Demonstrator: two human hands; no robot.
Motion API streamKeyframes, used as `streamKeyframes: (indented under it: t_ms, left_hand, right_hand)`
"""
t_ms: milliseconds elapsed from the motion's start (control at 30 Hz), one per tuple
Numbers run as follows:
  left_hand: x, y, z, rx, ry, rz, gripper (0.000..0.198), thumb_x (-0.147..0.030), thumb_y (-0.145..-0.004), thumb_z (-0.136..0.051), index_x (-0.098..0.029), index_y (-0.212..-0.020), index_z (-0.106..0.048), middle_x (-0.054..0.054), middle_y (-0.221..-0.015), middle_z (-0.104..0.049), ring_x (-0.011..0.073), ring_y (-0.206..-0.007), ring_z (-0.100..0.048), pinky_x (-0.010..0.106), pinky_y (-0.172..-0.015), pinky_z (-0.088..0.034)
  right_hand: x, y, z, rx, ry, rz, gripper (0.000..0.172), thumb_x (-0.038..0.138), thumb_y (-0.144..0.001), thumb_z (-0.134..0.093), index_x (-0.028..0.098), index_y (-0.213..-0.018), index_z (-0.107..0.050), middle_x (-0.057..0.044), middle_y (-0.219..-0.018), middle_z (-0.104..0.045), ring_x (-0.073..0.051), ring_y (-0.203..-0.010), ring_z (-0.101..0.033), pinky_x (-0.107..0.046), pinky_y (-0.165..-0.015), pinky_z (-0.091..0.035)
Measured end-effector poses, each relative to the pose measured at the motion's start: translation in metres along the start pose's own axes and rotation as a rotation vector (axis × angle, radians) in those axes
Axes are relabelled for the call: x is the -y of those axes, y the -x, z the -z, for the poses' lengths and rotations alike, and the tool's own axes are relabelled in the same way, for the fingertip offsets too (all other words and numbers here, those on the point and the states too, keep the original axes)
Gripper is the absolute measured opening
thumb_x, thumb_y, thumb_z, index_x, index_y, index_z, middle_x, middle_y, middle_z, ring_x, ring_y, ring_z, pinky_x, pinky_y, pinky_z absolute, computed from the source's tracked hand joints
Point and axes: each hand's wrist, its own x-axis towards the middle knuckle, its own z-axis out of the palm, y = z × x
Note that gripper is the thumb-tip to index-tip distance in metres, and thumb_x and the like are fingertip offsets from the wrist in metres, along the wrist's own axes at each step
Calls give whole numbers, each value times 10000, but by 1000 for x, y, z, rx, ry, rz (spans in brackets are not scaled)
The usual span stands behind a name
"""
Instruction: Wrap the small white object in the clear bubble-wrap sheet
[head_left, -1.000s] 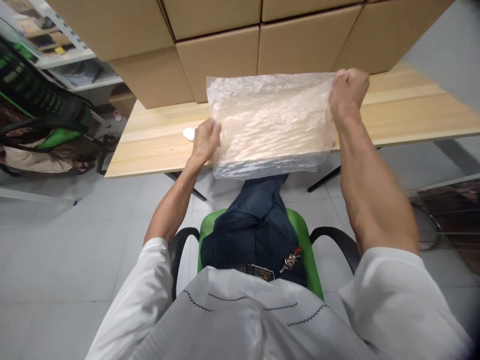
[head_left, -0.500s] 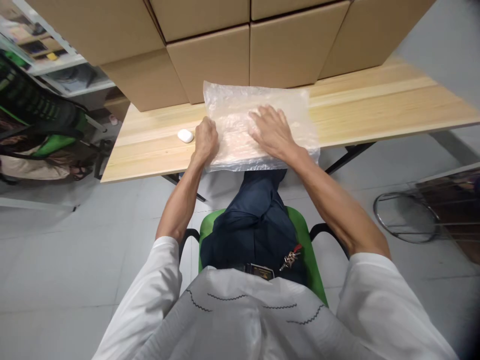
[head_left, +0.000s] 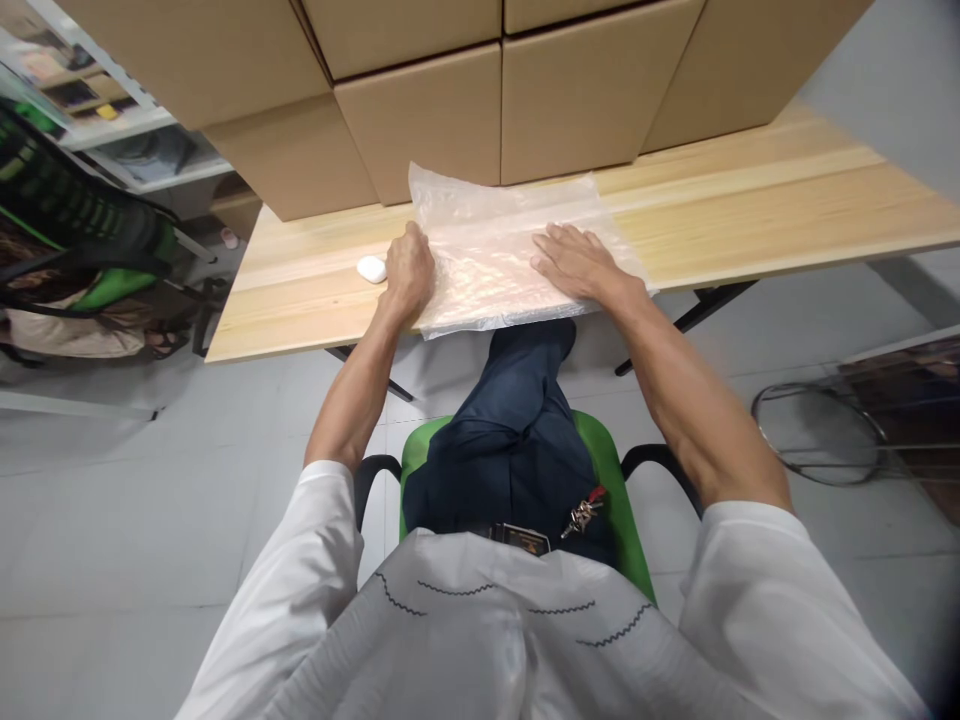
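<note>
Head view, plastic bag: a clear, crinkled plastic bag (head_left: 491, 235) lies flat on the near part of the wooden table (head_left: 750, 215). Its near edge hangs slightly past the table's front edge, and its far edge reaches the foot of the cardboard boxes (head_left: 427, 110).

Head view, left hand: the left hand (head_left: 409, 272) sits at the bag's left edge, knuckles up and fingers curled in. It touches the film, but the hand itself hides whether the edge is pinched, so I cannot tell.

Head view, right hand: the right hand (head_left: 574, 262) lies palm down on the bag's near right part. It is opened wide, fingers spread and pointing left, and it grasps nothing.

Head view, bag relative to the hands: the bag stretches between the two hands. The bare middle of the film shows between them, and its far half lies beyond both.

Head view, on the table: a small white object (head_left: 371, 268) rests just left of the left hand, off the bag.

Head view, below: a green chair (head_left: 611, 470) carries the person, with a bunch of keys (head_left: 581, 518) at the belt.

Head view, floor at right: a wire ring frame (head_left: 821, 435) stands well apart from the table's front edge.
</note>
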Motion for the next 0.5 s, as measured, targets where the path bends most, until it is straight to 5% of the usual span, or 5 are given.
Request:
streamKeyframes:
  t_ms: [100, 267, 500]
  left_hand:
    - [-3, 4, 0, -69, -54, 82, 786, -820, -1223, -292, -278, -1718, -573, 232, -1549, -789, 500, -1674, -641, 714, -1354, -527]
    - [-25, 21, 6, -80, -195, -40, 781, -750, -1231, -424, -253, -1829, -490, 239, -1822, -598, 477, -1802, -492, 643, -1436, -487]
    - [-73, 14, -16, 255, -232, -153, 789, -553, -1259, -413, -192, -1959, -356, 195, -2029, -376, 411, -1917, -313, 638, -1578, -212]
  right_hand:
    - [0, -4, 0, 1, -2, -21, 860, 641, -1254, -353, 161, -1964, -422, -145, -2071, -259, -519, -1909, -239, -778, -1552, -169]
    - [0, -11, 1, -6, 7, -29, 864, 646, -1256, -343, 161, -1967, -412, -150, -2074, -249, -525, -1910, -229, -784, -1547, -168]
    - [3, -10, 6, 11, 36, -28, 879, 651, -1251, -317, 155, -1974, -388, -181, -2069, -246, -504, -1914, -236, -783, -1539, -182]
